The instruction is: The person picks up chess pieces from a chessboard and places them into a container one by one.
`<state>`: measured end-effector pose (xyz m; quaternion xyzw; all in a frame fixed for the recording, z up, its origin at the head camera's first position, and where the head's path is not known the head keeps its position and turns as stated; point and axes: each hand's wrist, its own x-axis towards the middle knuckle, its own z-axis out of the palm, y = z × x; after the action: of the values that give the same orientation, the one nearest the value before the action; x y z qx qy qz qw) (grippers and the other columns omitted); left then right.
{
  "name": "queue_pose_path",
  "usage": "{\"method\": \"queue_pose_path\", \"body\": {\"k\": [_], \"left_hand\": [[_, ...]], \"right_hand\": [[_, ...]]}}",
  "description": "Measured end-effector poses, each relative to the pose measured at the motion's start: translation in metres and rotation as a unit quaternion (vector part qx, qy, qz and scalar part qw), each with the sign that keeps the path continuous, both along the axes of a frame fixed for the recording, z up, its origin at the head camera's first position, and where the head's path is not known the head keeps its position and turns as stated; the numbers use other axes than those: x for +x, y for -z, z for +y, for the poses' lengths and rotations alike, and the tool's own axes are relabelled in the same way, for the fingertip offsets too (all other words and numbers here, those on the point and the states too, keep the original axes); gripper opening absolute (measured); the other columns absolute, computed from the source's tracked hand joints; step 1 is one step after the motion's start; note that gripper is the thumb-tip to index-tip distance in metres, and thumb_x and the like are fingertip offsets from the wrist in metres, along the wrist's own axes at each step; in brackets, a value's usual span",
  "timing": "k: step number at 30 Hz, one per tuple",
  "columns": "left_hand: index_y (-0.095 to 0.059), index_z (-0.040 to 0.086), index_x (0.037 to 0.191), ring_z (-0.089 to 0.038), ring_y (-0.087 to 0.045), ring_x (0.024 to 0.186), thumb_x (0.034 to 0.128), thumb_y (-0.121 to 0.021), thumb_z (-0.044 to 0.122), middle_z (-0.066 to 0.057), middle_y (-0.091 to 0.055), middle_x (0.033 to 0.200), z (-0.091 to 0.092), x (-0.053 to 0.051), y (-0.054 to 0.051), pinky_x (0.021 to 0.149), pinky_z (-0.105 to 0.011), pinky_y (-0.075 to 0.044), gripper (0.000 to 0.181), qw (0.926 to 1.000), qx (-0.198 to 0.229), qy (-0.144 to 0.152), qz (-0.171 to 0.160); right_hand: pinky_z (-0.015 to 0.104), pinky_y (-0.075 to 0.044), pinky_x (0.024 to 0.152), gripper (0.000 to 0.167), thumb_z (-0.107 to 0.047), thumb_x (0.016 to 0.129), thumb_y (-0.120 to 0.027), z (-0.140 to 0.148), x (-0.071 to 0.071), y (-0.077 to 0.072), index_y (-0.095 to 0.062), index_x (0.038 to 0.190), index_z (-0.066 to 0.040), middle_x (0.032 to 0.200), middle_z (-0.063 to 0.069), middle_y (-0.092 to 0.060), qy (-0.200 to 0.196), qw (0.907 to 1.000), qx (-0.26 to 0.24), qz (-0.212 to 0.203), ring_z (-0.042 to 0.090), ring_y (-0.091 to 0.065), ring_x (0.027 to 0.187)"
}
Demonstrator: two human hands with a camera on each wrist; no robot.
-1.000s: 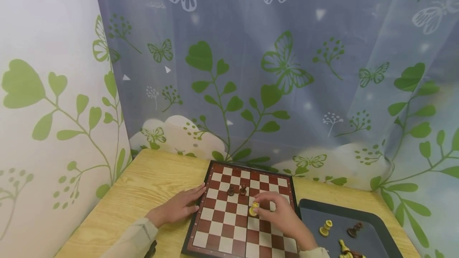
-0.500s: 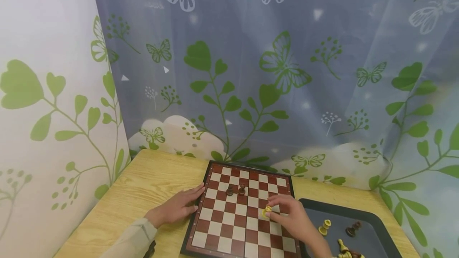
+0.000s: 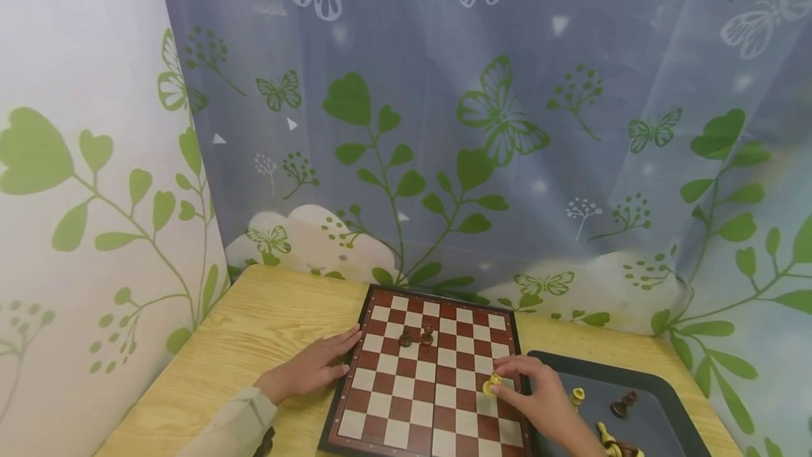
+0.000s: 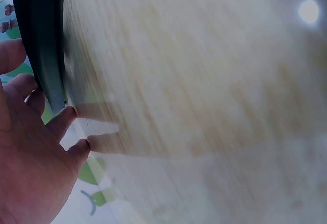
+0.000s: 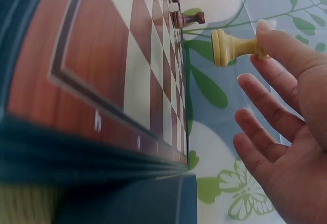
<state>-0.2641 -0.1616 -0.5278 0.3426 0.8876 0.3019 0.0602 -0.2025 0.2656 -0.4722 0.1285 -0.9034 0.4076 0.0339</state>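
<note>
- Printed cloth [image 3: 393, 90], with green leaves and butterflies, hung behind the chessboard [image 3: 406, 386], which lay on a wood-grain table [image 3: 266, 316].
- One yellow chess piece [image 3: 490, 384] was above the right half of the chessboard, near its right edge; the right wrist view showed its base clear of the squares.
- Your right hand [image 3: 539, 393] pinched that piece by its upper end between thumb and index finger, while the other fingers stood apart from it.
- Your left hand [image 3: 304, 371] was at the chessboard's left edge, gripping no piece; its fingers were extended and somewhat spread, their tips against the dark frame.
- Two dark chess pieces [image 5: 189, 6] stood upright side by side on the far half of the chessboard, left of its centre seam; one had a notched top, the other a slender one.
- Just right of the chessboard you had a dark tray [image 3: 596, 365]. It held a yellow piece [image 3: 577, 395] partly behind your right hand, a dark piece [image 3: 624, 404] farther from the board, and a small cluster [image 3: 607, 436] of yellow and dark pieces by the bottom of the head view.
- Left of the chessboard, a light sleeve [image 3: 235, 422] covered your forearm.
</note>
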Motion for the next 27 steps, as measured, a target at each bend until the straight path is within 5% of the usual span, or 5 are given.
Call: {"method": "queue_pose_path", "body": {"k": [11, 18, 27], "left_hand": [[-0.029, -0.007, 0.156, -0.051, -0.03, 0.147, 0.1079, -0.047, 0.028, -0.025, -0.024, 0.164, 0.0, 0.001, 0.0, 0.113, -0.074, -0.024, 0.062, 1.0, 0.004, 0.005, 0.004], [-0.028, -0.006, 0.157, -0.052, -0.03, 0.147, 0.1076, -0.048, 0.028, -0.024, -0.024, 0.165, -0.001, -0.001, -0.003, 0.112, -0.076, -0.021, 0.063, 1.0, 0.005, 0.001, 0.0], [-0.029, -0.007, 0.156, -0.052, -0.031, 0.146, 0.1077, -0.048, 0.029, -0.025, -0.025, 0.164, -0.001, -0.001, 0.001, 0.112, -0.075, -0.023, 0.063, 1.0, 0.003, 0.005, 0.001]], "right_hand": [[0.055, -0.049, 0.1, 0.019, -0.026, 0.085, -0.083, 0.02, 0.016, -0.004, -0.077, 0.102, -0.02, 0.121, 0.001, -0.071, 0.05, 0.9985, 0.017, -0.016, 0.033, -0.059, 0.12], [0.056, -0.05, 0.098, 0.019, -0.022, 0.084, -0.083, 0.034, 0.026, -0.004, -0.077, 0.102, -0.021, 0.118, 0.0, -0.071, 0.074, 0.9968, 0.028, 0.009, 0.034, -0.062, 0.116], [0.047, -0.056, 0.088, 0.021, -0.02, 0.082, -0.084, 0.06, 0.043, -0.005, -0.077, 0.102, -0.023, 0.115, 0.0, -0.073, 0.095, 0.9925, 0.064, 0.044, 0.015, -0.065, 0.105]]}}
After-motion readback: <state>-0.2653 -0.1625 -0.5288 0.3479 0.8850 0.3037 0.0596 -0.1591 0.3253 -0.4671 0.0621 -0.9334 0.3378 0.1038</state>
